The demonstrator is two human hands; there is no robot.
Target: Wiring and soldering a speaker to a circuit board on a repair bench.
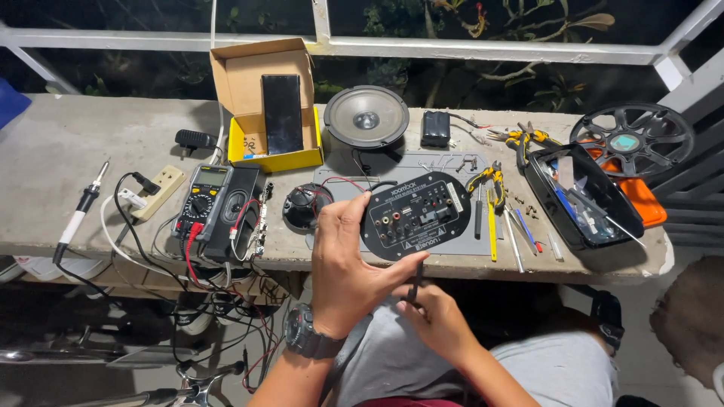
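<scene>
My left hand (348,267), with a black watch on its wrist, grips the lower left rim of a round black amplifier panel (419,215) with sockets and knobs; the thumb lies under its bottom edge. The panel rests tilted on a grey mat (452,167) at the concrete ledge's front. My right hand (437,316) is below the ledge edge, over my lap, fingers closed on a thin black tool (415,285) whose tip points up toward the panel's bottom edge.
On the ledge: a speaker cone (366,117), an open cardboard box (265,105) with a phone, a multimeter (202,202), a small black speaker (302,207), a soldering iron (79,212), a power strip (154,192), pliers and screwdrivers (494,203), a black tool tray (582,197), a speaker grille (632,139).
</scene>
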